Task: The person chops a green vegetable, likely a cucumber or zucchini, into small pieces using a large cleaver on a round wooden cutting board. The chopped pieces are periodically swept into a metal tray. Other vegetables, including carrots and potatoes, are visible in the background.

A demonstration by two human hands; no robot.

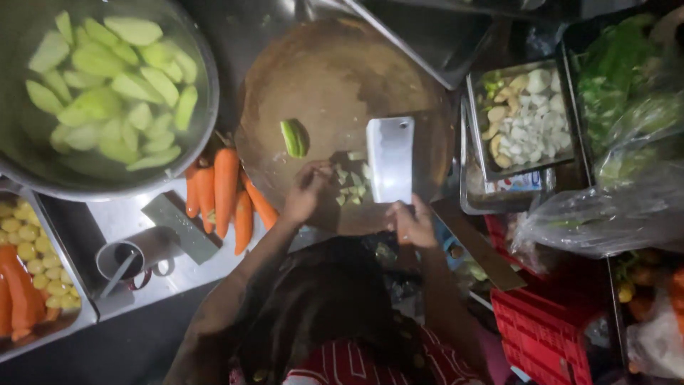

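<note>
My right hand [413, 222] grips the handle of a broad steel cleaver [390, 160] whose blade lies flat over the round wooden chopping board [335, 78]. Just left of the blade lies a small heap of pale green diced pieces [350, 187]. My left hand [308, 191] rests with curled fingers on the board against that heap. A single green wedge [293, 137] lies alone nearer the board's middle.
A big metal bowl [203, 64] of green wedges sits at top left. Several carrots [225, 194] lie beside the board. A tray of yellow pieces [28, 242] is at far left, a metal cup [117, 260] near it. A tray of chopped white vegetables [527, 121], bagged greens [627, 78] and red crates [545, 321] fill the right.
</note>
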